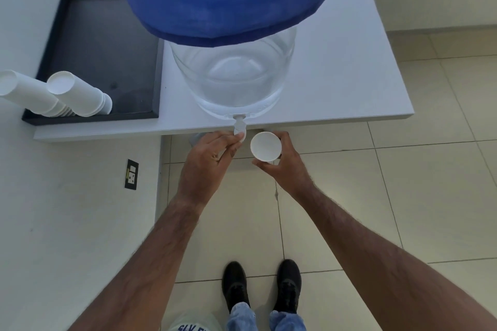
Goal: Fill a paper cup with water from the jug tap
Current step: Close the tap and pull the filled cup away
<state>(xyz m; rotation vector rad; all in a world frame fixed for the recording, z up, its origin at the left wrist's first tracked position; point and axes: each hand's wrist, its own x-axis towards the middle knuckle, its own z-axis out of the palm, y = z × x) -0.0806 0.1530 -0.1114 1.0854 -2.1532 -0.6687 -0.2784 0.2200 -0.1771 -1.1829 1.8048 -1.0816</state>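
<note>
Big blue-covered jug (pixel 231 35) on the table (pixel 336 83), tap (pixel 238 129) over the edge with left hand (pixel 207 164) fingers pinched on it, right hand (pixel 282 166) wrapped round the cup (pixel 266 146), just right of the spout, not under.

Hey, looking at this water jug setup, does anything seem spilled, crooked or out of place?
One thing: the paper cup in the right hand sits beside the tap, to its right, not beneath it, while the left hand is already on the tap. No spill shows.
</note>
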